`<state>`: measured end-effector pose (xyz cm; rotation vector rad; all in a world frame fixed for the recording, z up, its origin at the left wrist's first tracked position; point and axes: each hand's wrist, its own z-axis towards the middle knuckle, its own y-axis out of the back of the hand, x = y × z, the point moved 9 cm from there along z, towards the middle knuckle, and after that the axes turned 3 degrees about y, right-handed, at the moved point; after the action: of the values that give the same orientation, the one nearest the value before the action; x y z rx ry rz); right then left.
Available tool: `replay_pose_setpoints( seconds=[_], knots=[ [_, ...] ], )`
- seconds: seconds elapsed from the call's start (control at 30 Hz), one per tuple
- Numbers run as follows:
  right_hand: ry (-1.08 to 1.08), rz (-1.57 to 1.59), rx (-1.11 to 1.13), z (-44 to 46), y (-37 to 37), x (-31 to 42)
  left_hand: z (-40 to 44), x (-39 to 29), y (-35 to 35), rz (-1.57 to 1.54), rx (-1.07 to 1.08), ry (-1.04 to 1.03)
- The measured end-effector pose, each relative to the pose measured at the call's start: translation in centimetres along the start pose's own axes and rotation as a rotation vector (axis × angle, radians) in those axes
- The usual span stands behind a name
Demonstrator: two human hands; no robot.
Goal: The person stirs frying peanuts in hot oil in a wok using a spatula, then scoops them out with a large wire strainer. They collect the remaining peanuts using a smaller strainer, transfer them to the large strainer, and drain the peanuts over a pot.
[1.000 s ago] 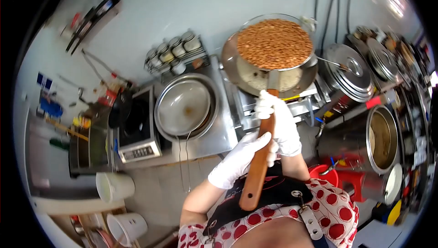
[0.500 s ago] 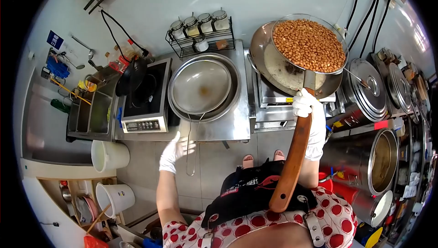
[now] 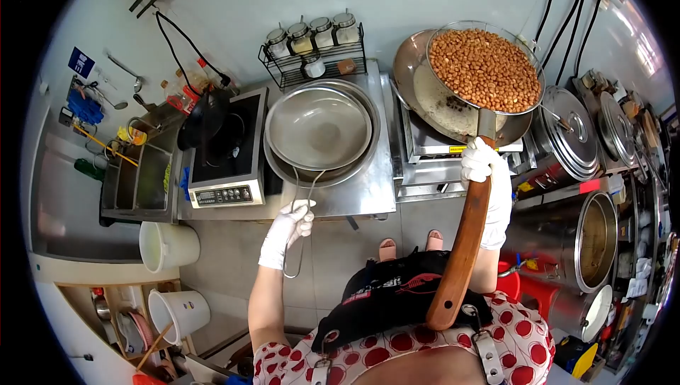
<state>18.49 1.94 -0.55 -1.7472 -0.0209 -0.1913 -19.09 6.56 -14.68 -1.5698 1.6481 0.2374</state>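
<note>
My right hand (image 3: 486,172), in a white glove, grips the wooden handle (image 3: 462,254) of a round wire strainer. The strainer holds many brown nuts (image 3: 485,70) above a wok (image 3: 418,66) with pale foamy liquid on the stove. My left hand (image 3: 289,229), also gloved, is closed around the long wire handle of a metal ladle bowl (image 3: 320,128). That bowl sits tilted in a larger metal basin (image 3: 370,162) on the steel counter.
An induction cooker (image 3: 225,194) with a black pan stands at the left. Behind the basin is a jar rack (image 3: 312,55). Lidded pots (image 3: 570,133) and a tall open pot (image 3: 595,240) are at the right; white buckets (image 3: 170,247) stand on the lower left floor.
My left hand has left the strainer handle, moved left, and closed on the ladle's wire handle. The ladle bowl has shifted slightly up and right. The nut-filled strainer stays raised in my right hand.
</note>
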Motion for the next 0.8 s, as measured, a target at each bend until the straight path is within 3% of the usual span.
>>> replay_pose_setpoints(
  seconds=[0.23, 0.37, 0.8],
  knots=[
    [0.136, -0.121, 0.088, -0.6, -0.4, 0.7, -5.4, -5.7, -0.6, 0.209, -0.139, -0.21],
    [0.049, -0.06, 0.153, -0.7, -0.5, 0.9, -7.6, -8.2, -1.2, 0.242, -0.208, -0.278],
    [-0.058, 0.001, 0.096, -2.4, -0.3, 2.8, -9.2, -5.9, -3.3, 0.208, -0.321, -0.329]
  ],
)
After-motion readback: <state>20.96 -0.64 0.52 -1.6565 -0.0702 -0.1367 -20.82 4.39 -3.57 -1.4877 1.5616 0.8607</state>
